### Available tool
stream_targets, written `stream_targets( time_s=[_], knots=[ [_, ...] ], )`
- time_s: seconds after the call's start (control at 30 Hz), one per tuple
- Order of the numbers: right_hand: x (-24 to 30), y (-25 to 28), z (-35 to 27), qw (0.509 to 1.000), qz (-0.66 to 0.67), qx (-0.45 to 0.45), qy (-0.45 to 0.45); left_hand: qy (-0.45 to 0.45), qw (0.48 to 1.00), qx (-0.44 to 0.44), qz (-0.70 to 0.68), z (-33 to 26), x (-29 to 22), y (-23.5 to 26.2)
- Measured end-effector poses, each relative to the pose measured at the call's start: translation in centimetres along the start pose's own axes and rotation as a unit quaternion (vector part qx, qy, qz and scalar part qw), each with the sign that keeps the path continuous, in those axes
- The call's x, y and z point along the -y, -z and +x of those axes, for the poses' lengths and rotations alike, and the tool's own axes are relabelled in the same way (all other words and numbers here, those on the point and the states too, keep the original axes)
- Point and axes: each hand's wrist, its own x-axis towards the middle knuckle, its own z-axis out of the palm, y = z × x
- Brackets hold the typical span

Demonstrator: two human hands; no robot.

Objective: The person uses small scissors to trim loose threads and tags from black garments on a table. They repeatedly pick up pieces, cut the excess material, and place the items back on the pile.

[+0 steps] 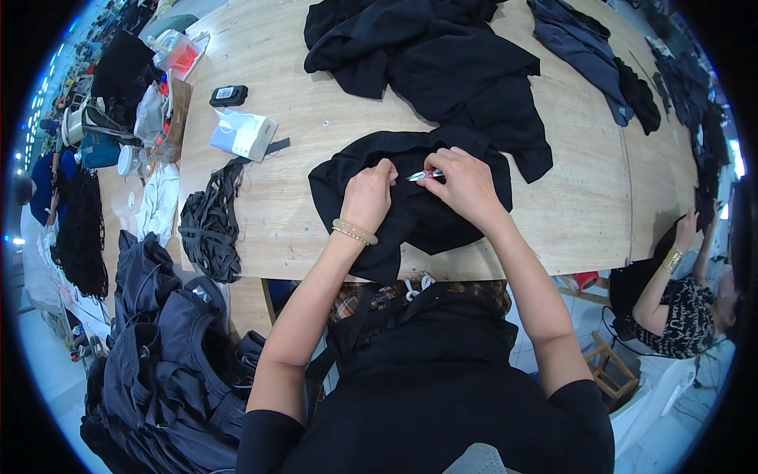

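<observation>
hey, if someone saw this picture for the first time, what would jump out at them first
Probably the two hands meeting at the middle of the wooden table: the right hand grips a small snipping tool, the left hand pinches a black garment. Next, the big heap of black clothes behind it.

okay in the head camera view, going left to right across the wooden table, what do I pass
Bundle of black straps → white box → left hand → small snips → right hand → dark grey garment.
</observation>
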Motion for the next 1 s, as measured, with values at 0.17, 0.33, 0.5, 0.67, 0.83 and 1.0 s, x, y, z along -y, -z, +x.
stream_targets(
  time_s=[0.17,0.33,0.5,0.67,0.83,1.0],
  knots=[
    [0.3,-0.2,0.8,0.999,-0.025,0.020,0.018,-0.008,1.000,-0.006,0.010,0.3,0.2,-0.2],
    [0.7,-0.2,1.4,0.998,-0.044,0.033,0.028,-0.016,1.000,-0.004,0.011,0.3,0.0,0.0],
    [0.9,-0.3,1.8,0.997,-0.048,0.044,0.029,-0.022,1.000,-0.013,0.009,0.3,0.0,-0.1],
    [0.6,-0.7,1.9,0.997,-0.052,0.037,0.045,-0.027,0.999,-0.008,0.018,0.2,0.1,-0.2],
    [0.6,-0.4,1.7,0.998,-0.025,0.051,0.024,-0.017,1.000,-0.021,-0.010,0.0,0.1,0.0],
    [-0.4,-0.6,0.5,0.998,0.025,0.060,-0.024,0.013,0.998,-0.037,-0.044,-0.9,-0.3,0.1]
  ],
)
